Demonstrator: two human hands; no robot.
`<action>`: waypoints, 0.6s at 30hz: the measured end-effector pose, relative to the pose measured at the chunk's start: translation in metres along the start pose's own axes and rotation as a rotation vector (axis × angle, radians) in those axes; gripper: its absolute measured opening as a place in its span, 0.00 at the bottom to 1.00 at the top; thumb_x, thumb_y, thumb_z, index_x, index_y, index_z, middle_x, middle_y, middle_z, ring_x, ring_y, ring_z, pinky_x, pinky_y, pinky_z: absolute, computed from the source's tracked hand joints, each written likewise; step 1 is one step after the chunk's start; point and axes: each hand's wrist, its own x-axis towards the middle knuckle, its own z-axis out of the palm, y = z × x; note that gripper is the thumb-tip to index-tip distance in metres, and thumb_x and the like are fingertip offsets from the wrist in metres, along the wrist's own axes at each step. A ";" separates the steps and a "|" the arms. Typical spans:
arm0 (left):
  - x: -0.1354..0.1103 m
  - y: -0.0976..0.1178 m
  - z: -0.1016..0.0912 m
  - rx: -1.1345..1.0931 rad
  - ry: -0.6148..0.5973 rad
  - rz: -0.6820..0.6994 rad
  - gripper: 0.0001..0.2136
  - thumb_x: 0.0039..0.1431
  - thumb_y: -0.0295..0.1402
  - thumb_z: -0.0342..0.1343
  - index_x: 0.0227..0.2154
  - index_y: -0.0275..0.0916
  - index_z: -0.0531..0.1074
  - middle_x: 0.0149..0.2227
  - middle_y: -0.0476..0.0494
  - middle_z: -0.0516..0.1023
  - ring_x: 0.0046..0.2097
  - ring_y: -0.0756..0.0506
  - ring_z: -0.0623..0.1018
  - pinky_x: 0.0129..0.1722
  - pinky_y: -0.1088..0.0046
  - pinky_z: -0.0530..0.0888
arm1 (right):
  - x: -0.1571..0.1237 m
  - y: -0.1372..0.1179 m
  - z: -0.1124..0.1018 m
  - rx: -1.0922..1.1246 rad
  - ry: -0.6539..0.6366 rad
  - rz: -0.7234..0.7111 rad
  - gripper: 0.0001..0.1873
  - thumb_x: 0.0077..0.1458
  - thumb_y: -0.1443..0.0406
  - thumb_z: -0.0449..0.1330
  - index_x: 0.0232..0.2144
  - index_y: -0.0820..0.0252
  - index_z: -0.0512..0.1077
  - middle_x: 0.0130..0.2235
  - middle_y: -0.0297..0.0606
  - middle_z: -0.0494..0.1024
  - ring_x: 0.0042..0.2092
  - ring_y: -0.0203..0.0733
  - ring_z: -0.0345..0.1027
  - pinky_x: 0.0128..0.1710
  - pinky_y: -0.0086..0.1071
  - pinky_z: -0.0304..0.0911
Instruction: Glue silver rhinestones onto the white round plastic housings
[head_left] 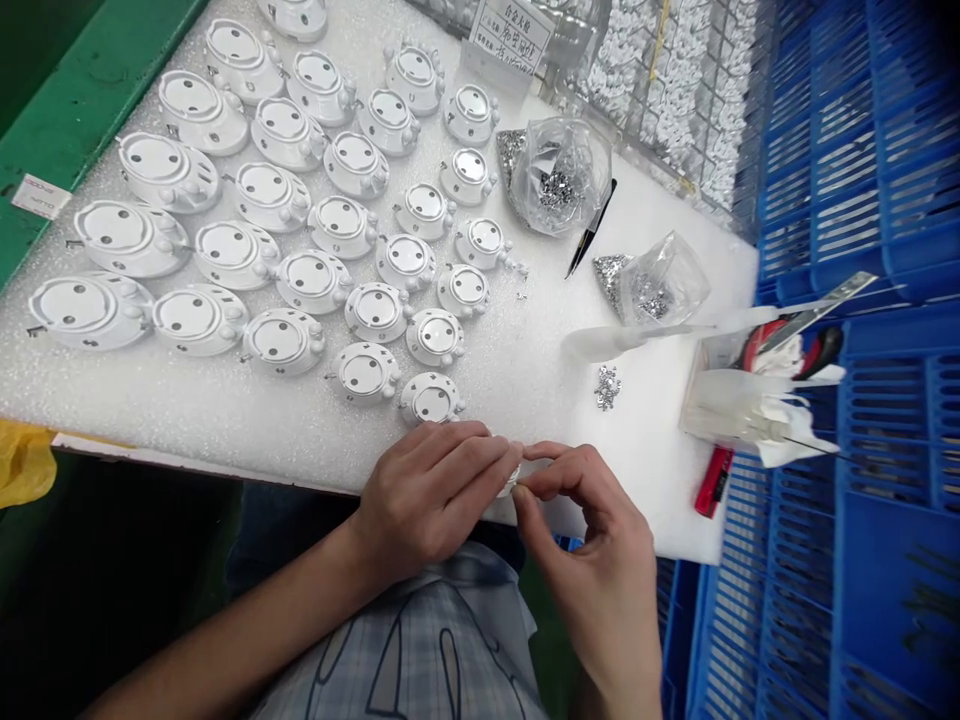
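At the near edge of the white foam sheet [315,455], my left hand [435,490] is closed around a small white part [510,482], which it mostly covers. My right hand [577,510] meets it from the right, thumb and forefinger pinched at the part's edge. Whatever tiny piece may be between those fingertips is hidden. Just beyond my left hand stands a white oval part [433,398] with two dark holes in its top. Several more like it stand in rows across the left half of the sheet. A small pile of tiny metal pieces [607,387] lies beyond my right hand.
Two clear bags of metal bits [562,185] [652,285] lie at the back, with black tweezers [592,228] between them. A translucent bottle [607,343] lies near a tool holder [720,410]. Blue crates [855,150] border the right side. A red tool [712,482] lies at the edge.
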 end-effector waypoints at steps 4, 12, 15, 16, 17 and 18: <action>0.000 -0.001 -0.001 -0.018 0.006 0.010 0.06 0.68 0.21 0.55 0.42 0.28 0.77 0.35 0.40 0.85 0.38 0.43 0.83 0.34 0.69 0.78 | -0.002 0.002 0.002 -0.007 0.013 -0.039 0.08 0.58 0.71 0.61 0.29 0.54 0.69 0.37 0.33 0.76 0.47 0.42 0.74 0.43 0.34 0.69; -0.003 -0.001 -0.002 -0.040 -0.008 -0.015 0.08 0.70 0.22 0.53 0.44 0.28 0.77 0.37 0.39 0.85 0.40 0.43 0.84 0.35 0.68 0.78 | -0.013 0.010 -0.003 0.125 0.017 0.024 0.07 0.61 0.68 0.62 0.41 0.52 0.72 0.44 0.37 0.76 0.47 0.41 0.72 0.47 0.36 0.70; -0.002 0.000 -0.002 -0.027 -0.011 -0.017 0.08 0.70 0.23 0.53 0.44 0.30 0.77 0.36 0.40 0.85 0.40 0.44 0.84 0.34 0.69 0.78 | -0.014 0.012 -0.003 0.141 0.014 -0.014 0.05 0.62 0.69 0.61 0.38 0.52 0.72 0.42 0.35 0.75 0.48 0.41 0.72 0.48 0.36 0.68; -0.002 0.000 -0.002 -0.025 -0.012 -0.017 0.08 0.70 0.22 0.53 0.44 0.30 0.78 0.36 0.40 0.85 0.40 0.44 0.84 0.34 0.69 0.78 | -0.013 0.012 -0.003 0.141 0.016 -0.021 0.05 0.62 0.69 0.60 0.38 0.52 0.72 0.42 0.35 0.75 0.48 0.41 0.72 0.48 0.35 0.68; -0.002 0.000 -0.002 -0.025 -0.012 -0.016 0.08 0.70 0.22 0.53 0.44 0.30 0.78 0.36 0.40 0.85 0.40 0.44 0.84 0.34 0.69 0.78 | -0.013 0.011 -0.002 0.138 0.019 -0.024 0.06 0.62 0.69 0.60 0.38 0.52 0.72 0.42 0.34 0.75 0.48 0.40 0.72 0.47 0.35 0.68; -0.002 0.000 -0.002 -0.026 -0.011 -0.015 0.08 0.70 0.22 0.53 0.44 0.30 0.78 0.36 0.40 0.85 0.40 0.44 0.84 0.34 0.69 0.78 | -0.013 0.011 -0.001 0.131 0.021 -0.026 0.06 0.62 0.69 0.60 0.38 0.52 0.73 0.42 0.34 0.75 0.47 0.40 0.72 0.46 0.34 0.68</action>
